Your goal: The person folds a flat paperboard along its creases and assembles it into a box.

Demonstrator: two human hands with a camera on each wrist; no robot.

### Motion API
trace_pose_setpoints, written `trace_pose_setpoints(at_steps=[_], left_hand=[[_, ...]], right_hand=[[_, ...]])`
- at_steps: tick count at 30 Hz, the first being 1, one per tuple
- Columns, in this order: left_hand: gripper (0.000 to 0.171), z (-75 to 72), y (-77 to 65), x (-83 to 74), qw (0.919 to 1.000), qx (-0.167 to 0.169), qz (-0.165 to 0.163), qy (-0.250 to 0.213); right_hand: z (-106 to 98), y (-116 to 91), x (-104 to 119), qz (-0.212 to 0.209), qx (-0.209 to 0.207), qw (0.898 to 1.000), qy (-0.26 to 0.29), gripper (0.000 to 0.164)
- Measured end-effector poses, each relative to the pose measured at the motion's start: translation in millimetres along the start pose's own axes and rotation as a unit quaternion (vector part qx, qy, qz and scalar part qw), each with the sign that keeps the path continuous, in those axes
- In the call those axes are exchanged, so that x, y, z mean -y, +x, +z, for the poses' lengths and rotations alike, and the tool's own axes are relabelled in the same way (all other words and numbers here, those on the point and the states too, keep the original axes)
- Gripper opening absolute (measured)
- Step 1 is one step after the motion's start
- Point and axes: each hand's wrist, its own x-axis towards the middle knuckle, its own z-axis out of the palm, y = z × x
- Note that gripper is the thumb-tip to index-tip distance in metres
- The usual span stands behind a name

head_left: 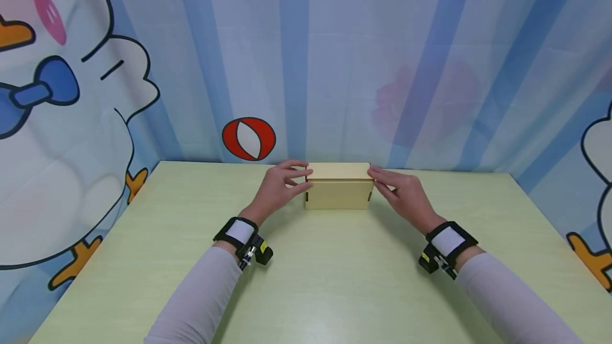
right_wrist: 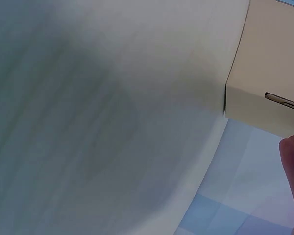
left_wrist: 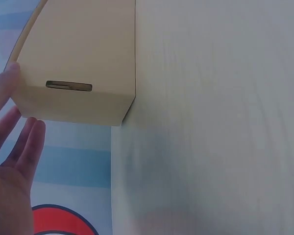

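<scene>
A small pale tan box [head_left: 337,196] with a flat lid [head_left: 337,171] stands upright near the back edge of the table. My left hand [head_left: 278,186] holds its left end, thumb at the front corner and fingers toward the back. At the right end, my right hand [head_left: 405,195] holds the opposite corner between thumb and fingers. The left wrist view shows a narrow slot [left_wrist: 68,86] in the box's end, with the thumb on the lid's edge. A similar slot [right_wrist: 283,101] shows in the right wrist view, where most of that hand is out of frame. The box's inside is hidden.
The pale table [head_left: 334,280] extends toward me and to both sides. Directly behind its back edge hangs a blue-striped curtain [head_left: 334,68] with cartoon birds and a red and white ball printed on it. Each wrist wears a strapped camera.
</scene>
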Motion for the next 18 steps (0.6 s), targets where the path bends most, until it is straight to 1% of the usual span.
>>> trace_pose_setpoints(at_steps=[7, 18], left_hand=[[0.036, -0.5, -0.2, 1.1, 0.9999, 0.0, 0.007, 0.01], [0.034, 3.6, -5.1, 0.6, 0.9998, -0.019, -0.003, -0.002]], right_hand=[[2.1, -1.2, 1.2, -0.03, 0.001, 0.999, -0.039, 0.039], [3.9, -3.6, 4.2, -0.079, -0.015, 0.993, -0.088, 0.043]])
